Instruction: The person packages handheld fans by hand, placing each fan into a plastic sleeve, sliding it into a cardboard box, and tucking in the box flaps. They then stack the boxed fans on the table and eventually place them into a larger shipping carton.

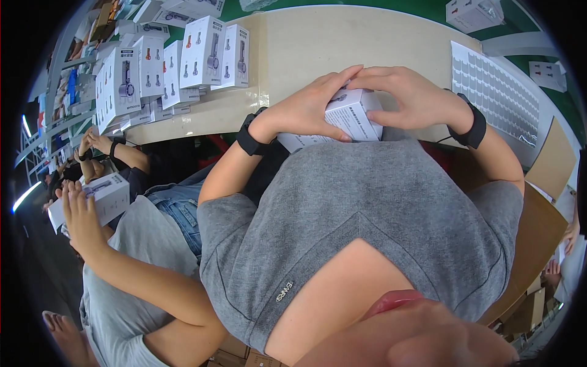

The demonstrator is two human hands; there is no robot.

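A white printed carton (pixel 356 120) sits close against my body at the table's near edge, tilted, with small text on its visible side. Curved over its left side is my left hand (pixel 313 105), thumb along the lower edge. From the other side my right hand (pixel 411 95) grips it, thumb on the right corner. The fingertips of both hands meet at the carton's far top. Another white box surface (pixel 302 142) shows beneath my left wrist; whether it belongs to the same carton I cannot tell.
Several similar cartons (pixel 202 54) are stacked on the table (pixel 306 37) at the left. A sheet of grey labels (pixel 495 92) lies at the right. Beside me on the left, a co-worker's hand (pixel 82 220) holds another carton (pixel 110 199). An open cardboard box (pixel 532 232) stands right.
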